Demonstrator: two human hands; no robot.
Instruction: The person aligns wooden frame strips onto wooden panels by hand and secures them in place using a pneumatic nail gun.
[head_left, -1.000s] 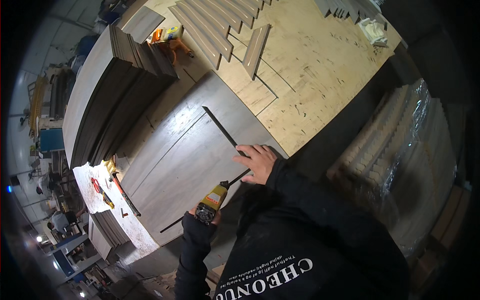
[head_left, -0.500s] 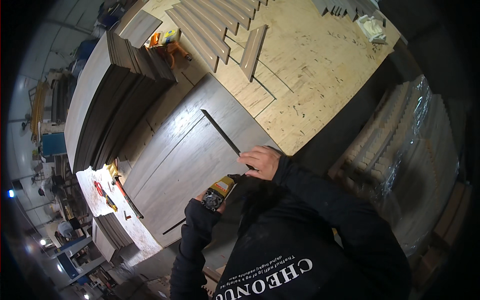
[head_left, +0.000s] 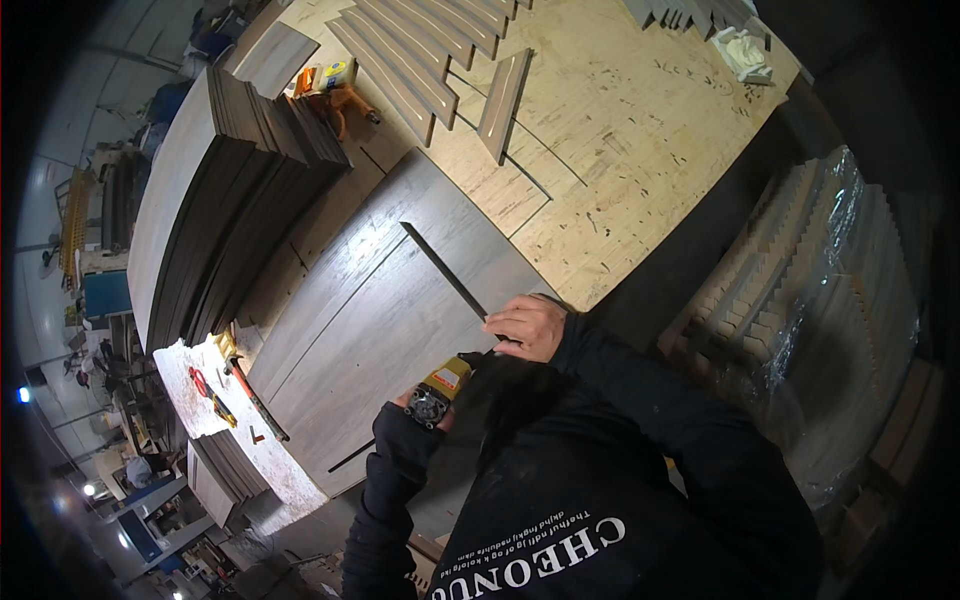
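My left hand (head_left: 446,418) is wrapped round a yellow and black handheld power tool (head_left: 445,382). Its dark nose points up and right, close to the thumb of my right hand. My right hand (head_left: 530,327) has bent fingers closed on the near end of a narrow dark strip (head_left: 443,268). The strip runs diagonally along a large grey-brown wooden panel (head_left: 370,340); whether it lies on the surface or sits in a groove I cannot tell. A thin line and another short dark line mark the panel. The tool's exact contact point is hidden by shadow.
A tall stack of boards (head_left: 225,210) stands left of the panel. Beyond lie wooden strips (head_left: 415,50) and a single board (head_left: 505,105) on a plywood table (head_left: 640,170). An orange tool (head_left: 345,103) sits by the stack. Plastic-wrapped wooden parts (head_left: 800,320) stand at right.
My right hand has shifted slightly to the right and down. The power tool stays almost in place, its nose still near my right hand.
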